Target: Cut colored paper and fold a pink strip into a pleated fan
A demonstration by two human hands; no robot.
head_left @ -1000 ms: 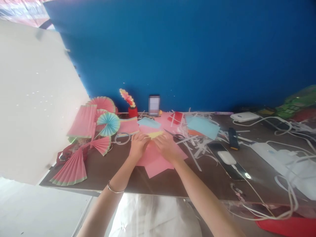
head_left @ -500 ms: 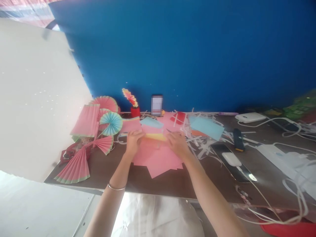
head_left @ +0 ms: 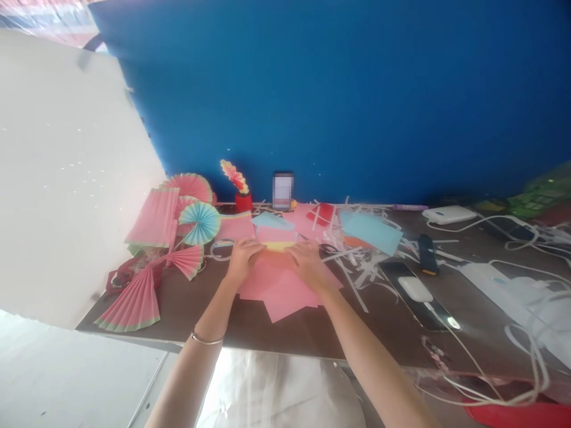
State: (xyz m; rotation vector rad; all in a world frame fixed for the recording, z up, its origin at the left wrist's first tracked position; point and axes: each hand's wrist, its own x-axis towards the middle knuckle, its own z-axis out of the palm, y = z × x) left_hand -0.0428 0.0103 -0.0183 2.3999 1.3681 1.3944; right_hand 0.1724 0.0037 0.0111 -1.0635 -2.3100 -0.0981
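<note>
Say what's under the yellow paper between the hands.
Pink sheets show on the near side of the yellow paper. What lies directly beneath it, the left hand and the right hand is covered.

Just below the frame's centre, my left hand [head_left: 244, 260] and right hand [head_left: 308, 263] hold a narrow yellow paper strip [head_left: 275, 245] over overlapping pink paper sheets [head_left: 285, 291].

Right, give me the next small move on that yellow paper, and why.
Perhaps press along the middle of the yellow paper: the left hand and right hand are at opposite sides of it, that stretch shows uncovered between them, and pink sheets lie beneath.
</note>
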